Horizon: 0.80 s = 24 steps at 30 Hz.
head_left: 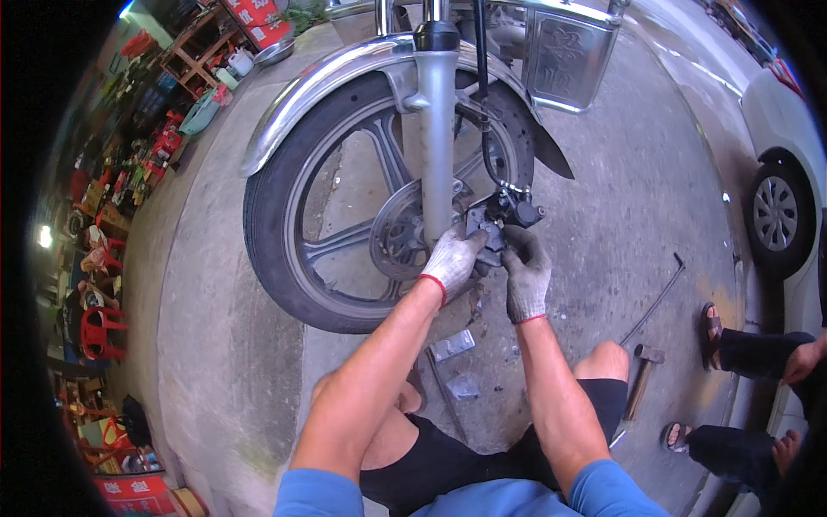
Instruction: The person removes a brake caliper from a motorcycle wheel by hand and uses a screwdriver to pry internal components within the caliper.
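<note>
Beside the right knee point(606, 364): a hammer point(643, 379) lies on the concrete, where a shifting foot might knock it.
Between the legs: a small silvery pack point(452, 345) and a clear plastic bag point(463, 386); contents too small to tell.
Right hand point(527, 271): gloved, fingers curled closed on the brake caliper point(515, 209)'s lower edge; any small part pinched there is hidden.
Left hand point(457, 257): gloved, thumb and fingers closed on the caliper's near side; fingertips out of sight.
Caliper: between and just beyond the hands, apparently off the disc; a slack grip could drop it.
Brake hose point(482, 103): rises from the caliper; hanging weight could strain it.
Brake disc point(392, 231): partly behind the fork leg point(438, 138); dirty gloves could soil it.
Motorcycle top: cut off above.
</note>
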Tool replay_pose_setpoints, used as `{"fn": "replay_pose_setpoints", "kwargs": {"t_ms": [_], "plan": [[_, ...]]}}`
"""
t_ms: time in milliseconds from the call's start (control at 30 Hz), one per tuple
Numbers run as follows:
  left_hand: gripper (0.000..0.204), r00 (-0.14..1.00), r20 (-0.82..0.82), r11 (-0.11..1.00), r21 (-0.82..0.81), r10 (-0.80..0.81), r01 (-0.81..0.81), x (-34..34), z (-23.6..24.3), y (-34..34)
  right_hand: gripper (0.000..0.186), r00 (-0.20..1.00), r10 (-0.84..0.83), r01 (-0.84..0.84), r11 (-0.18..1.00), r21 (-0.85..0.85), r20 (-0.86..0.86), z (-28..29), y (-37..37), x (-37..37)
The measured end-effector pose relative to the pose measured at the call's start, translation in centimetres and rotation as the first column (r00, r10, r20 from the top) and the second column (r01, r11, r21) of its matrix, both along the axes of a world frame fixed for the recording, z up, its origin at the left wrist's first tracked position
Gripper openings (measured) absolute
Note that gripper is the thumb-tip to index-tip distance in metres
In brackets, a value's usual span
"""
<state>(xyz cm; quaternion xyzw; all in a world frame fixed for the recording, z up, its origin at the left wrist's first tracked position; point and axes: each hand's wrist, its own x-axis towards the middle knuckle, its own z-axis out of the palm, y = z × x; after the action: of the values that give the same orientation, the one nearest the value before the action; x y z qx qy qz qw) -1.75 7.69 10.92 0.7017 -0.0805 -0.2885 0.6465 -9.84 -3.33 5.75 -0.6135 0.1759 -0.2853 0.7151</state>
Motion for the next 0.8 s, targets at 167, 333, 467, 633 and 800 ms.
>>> {"fn": "replay_pose_setpoints", "kwargs": {"t_ms": [167, 333, 467, 633, 800], "plan": [[0.022, 0.997, -0.058, 0.996, -0.065, -0.06, 0.056, -0.1, 1.4, 0.1, 0.039, 1.0, -0.003, 0.004, 1.0, 0.004, -0.013, 0.6, -0.1, -0.6], [0.019, 0.996, -0.066, 0.992, -0.12, -0.051, 0.043, 0.4, 0.2, 0.4, 0.04, 1.0, 0.021, -0.024, 0.986, -0.164, -0.016, 1.7, 0.1, -0.6], [0.017, 0.985, -0.161, 0.997, -0.055, -0.059, 0.05, 0.0, 0.5, 0.1, 0.041, 0.993, -0.101, 0.073, 0.933, -0.352, -0.064, 2.5, 0.4, -0.7], [0.026, 0.981, -0.166, 0.995, -0.009, -0.096, 0.096, 0.4, -0.2, 0.5, 0.04, 0.978, -0.185, 0.124, 0.886, -0.447, -0.096, 2.9, 0.7, -0.8], [0.025, 0.991, -0.063, 0.992, 0.053, -0.115, 0.119, 0.2, 0.6, 0.3, 0.036, 0.972, -0.234, 0.21, 0.871, -0.444, 0.001, 1.8, 1.0, -0.7]]}}
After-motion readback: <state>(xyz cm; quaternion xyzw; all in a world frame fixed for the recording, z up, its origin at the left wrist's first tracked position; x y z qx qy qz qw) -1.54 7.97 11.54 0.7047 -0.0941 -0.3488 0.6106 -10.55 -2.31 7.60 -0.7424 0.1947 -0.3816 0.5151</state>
